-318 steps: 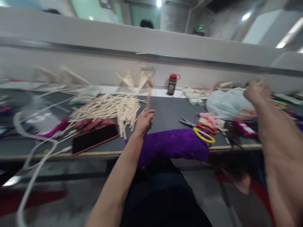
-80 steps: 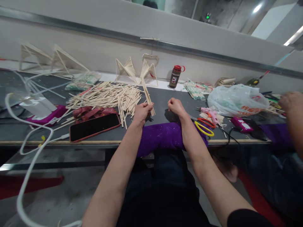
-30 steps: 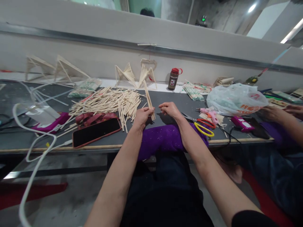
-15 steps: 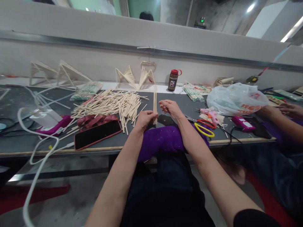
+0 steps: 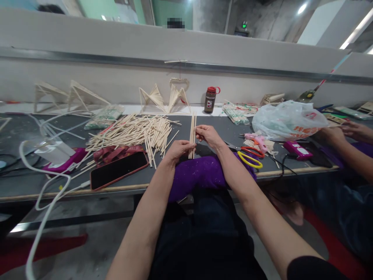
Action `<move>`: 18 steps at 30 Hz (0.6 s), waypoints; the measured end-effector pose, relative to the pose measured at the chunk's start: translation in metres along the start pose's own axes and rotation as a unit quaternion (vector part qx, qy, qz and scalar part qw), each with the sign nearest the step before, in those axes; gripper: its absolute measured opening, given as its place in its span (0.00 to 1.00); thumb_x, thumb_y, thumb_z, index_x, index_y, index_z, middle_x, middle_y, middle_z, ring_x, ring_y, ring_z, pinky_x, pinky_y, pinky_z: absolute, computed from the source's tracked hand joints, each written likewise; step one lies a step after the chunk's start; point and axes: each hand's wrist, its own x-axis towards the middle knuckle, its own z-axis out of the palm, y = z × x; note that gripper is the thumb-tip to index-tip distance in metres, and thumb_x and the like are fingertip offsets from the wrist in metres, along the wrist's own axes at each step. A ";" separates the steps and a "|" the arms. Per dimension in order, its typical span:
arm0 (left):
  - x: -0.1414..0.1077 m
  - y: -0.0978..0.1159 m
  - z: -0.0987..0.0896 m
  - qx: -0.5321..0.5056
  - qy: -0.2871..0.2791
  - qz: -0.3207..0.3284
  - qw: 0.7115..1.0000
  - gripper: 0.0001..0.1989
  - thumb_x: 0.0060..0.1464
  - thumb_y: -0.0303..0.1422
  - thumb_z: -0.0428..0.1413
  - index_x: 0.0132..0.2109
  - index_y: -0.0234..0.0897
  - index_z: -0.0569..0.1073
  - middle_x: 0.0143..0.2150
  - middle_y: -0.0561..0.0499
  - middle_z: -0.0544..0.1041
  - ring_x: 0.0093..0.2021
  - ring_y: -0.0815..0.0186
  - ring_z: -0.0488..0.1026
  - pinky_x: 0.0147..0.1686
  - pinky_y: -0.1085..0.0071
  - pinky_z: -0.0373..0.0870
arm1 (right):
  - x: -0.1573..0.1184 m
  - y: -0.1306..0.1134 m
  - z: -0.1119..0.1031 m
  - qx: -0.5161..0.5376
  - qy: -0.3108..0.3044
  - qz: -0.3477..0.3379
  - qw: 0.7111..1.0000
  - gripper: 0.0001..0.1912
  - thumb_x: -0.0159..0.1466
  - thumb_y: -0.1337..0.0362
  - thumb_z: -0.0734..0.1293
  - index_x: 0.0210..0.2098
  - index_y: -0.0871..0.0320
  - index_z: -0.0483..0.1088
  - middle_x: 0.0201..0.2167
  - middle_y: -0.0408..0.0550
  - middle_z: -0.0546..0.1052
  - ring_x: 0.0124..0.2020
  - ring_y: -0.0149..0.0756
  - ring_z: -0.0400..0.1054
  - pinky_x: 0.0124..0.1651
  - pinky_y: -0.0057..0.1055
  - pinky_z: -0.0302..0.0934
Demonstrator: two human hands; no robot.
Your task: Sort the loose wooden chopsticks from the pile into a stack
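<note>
A small bundle of thin wooden sticks stands roughly upright in front of me. My left hand is closed around its lower part, thumb across the front. At the right side of the bundle, the pinched fingers of my right hand grip one stick, which stands slightly apart from the others at the top. Below both hands lies a purple cloth at the table edge. To the left spreads a loose pile of similar wooden sticks.
Left are a phone, a dark red strap and a white cable. Right are scissors, a pink glue gun and a plastic bag. Behind stand a bottle and stick models. A co-worker's hands are far right.
My right hand has come in to the bundle and now pinches a stick there. The sticks' tops sit lower and farther apart. The whole view has shifted slightly.
</note>
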 end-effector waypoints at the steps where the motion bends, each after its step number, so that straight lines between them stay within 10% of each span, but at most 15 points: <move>1: -0.001 0.001 0.001 -0.007 0.000 -0.002 1.000 0.17 0.34 0.40 0.69 0.29 0.31 0.78 0.25 0.49 0.77 0.21 0.72 0.68 0.24 0.75 0.61 | -0.001 -0.001 0.000 -0.001 0.002 -0.001 1.000 0.16 0.49 0.55 0.74 0.29 0.62 0.72 0.18 0.39 0.70 0.19 0.23 0.62 0.20 0.21 0.55; 18: 0.001 -0.001 0.002 -0.020 -0.004 -0.018 1.000 0.16 0.35 0.39 0.68 0.28 0.31 0.76 0.23 0.49 0.76 0.20 0.72 0.67 0.22 0.75 0.62 | -0.001 0.000 0.000 -0.042 0.032 0.029 0.998 0.10 0.52 0.61 0.72 0.26 0.62 0.71 0.20 0.42 0.72 0.18 0.22 0.62 0.17 0.19 0.54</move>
